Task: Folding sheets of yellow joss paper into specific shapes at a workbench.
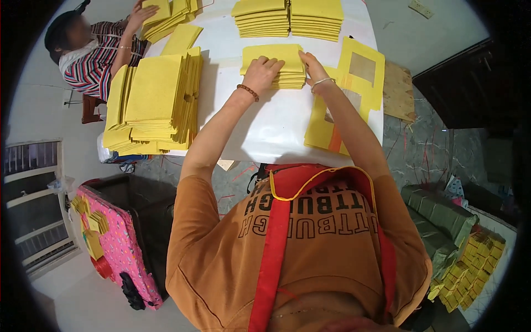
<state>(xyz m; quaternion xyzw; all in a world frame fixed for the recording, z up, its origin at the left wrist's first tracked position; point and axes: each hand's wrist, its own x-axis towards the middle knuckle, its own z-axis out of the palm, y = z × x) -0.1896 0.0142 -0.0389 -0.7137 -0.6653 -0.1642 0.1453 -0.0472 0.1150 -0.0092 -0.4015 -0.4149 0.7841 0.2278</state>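
In front of me on the white table (243,133) lies a neat stack of folded yellow felt pieces (260,53). My left hand (264,73) rests on the stack's top near its front edge, fingers bent down over the upper layers. At the right end, my right hand (314,69) grips the side, its fingertips at the top corner; part of its grip is hidden. Just right of that hand, flat yellow felt pieces with clear windows (362,69) overlap one another, partly beneath my right forearm.
A tall pile of yellow felt pieces (155,91) stands at the table's left. Two more stacks (260,19) sit at the far side. Across the left corner, a person in a striped top (91,66) handles yellow pieces. Green wrapped bundles (442,218) lie at lower right.
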